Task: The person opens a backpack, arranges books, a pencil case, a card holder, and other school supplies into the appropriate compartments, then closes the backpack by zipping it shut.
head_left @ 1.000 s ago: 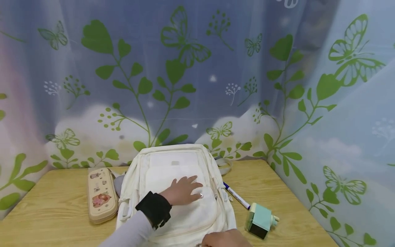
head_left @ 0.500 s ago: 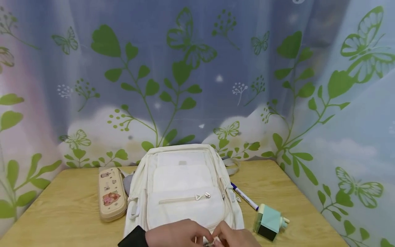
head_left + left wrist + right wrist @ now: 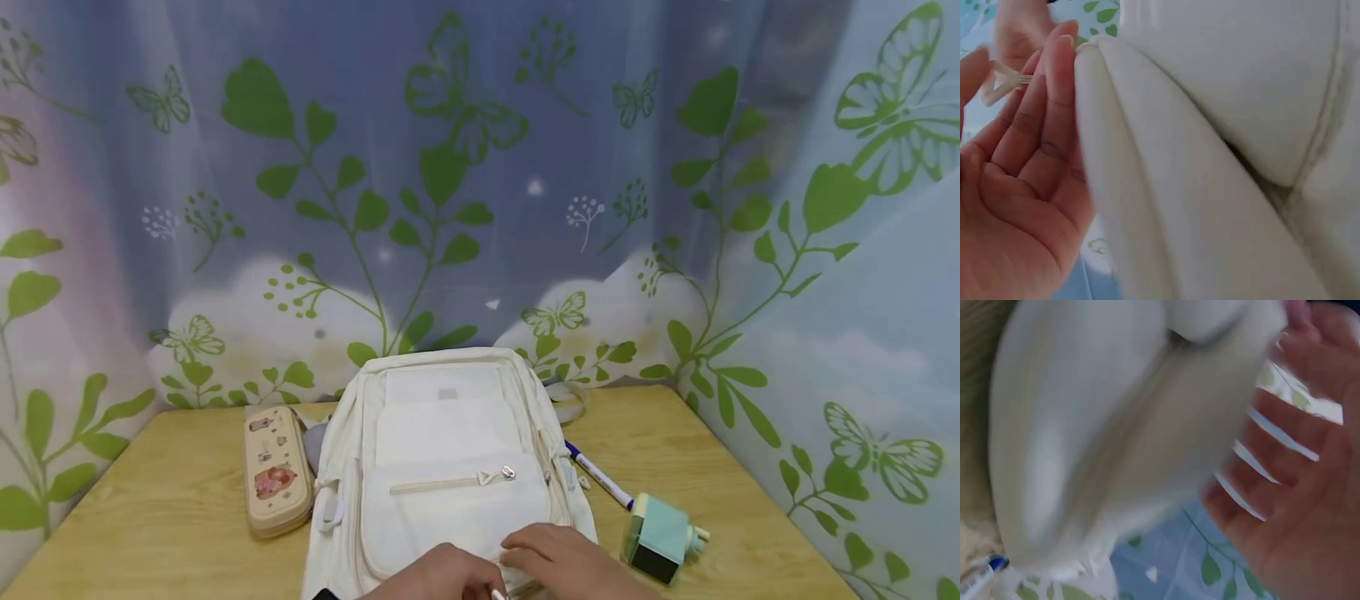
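A cream-white backpack [image 3: 457, 433] lies front side up, its lower end running out of the head view. Near that lower end my left hand [image 3: 446, 575] pinches a white triangular zipper pull [image 3: 999, 86] between thumb and fingers. The backs of those fingers lie along the bag's edge in the left wrist view. Just to its right, my right hand [image 3: 566, 558] touches the bag's lower part with fingers extended and slightly spread. In the right wrist view its fingers [image 3: 1285, 425] lie against the fabric. A second zipper pull [image 3: 495, 476] sits on the front pocket.
Left of the bag lies a beige pencil case [image 3: 277, 471] with a printed picture, beside something grey [image 3: 315, 442]. On the right are a blue-capped white marker [image 3: 600, 475] and a mint-green box-shaped gadget [image 3: 660, 537] with a black face. A patterned curtain [image 3: 480, 208] surrounds the wooden table [image 3: 187, 500].
My left hand has moved from the front pocket down to the bag's lower end and taken a zipper pull. My right hand has gone from curled fingers to extended ones on the bag.
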A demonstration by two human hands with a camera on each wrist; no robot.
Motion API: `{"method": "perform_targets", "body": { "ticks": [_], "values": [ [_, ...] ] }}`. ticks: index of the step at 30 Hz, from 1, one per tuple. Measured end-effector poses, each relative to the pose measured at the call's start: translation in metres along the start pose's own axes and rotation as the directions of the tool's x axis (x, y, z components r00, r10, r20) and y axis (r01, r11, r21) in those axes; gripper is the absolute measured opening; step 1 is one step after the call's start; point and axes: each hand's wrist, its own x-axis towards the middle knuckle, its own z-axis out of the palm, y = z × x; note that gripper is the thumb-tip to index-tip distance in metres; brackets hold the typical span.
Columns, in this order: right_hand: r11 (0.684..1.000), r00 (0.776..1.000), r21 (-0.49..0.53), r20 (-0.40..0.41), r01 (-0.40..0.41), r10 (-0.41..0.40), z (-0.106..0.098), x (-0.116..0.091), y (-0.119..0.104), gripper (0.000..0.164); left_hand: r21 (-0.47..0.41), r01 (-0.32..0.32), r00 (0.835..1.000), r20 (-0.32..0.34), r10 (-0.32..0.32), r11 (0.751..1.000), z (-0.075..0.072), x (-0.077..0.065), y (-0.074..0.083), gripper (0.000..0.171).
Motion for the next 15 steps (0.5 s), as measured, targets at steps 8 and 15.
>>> {"method": "perform_targets", "body": {
  "ticks": [8,15],
  "values": [
    [0.975,0.988,-0.206,0.107,-0.086,0.11,0.01,0.006,-0.011,0.021,-0.044,0.053,0.998,-0.026,-0.054,0.998,-0.005,-0.016,-0.002,0.013],
    [0.951,0.976,-0.251,0.078,-0.18,0.205,0.014,0.011,-0.016,0.02,0.026,0.211,0.977,-0.034,-0.21,0.977,-0.027,-0.056,-0.007,0.008]
  ]
}}
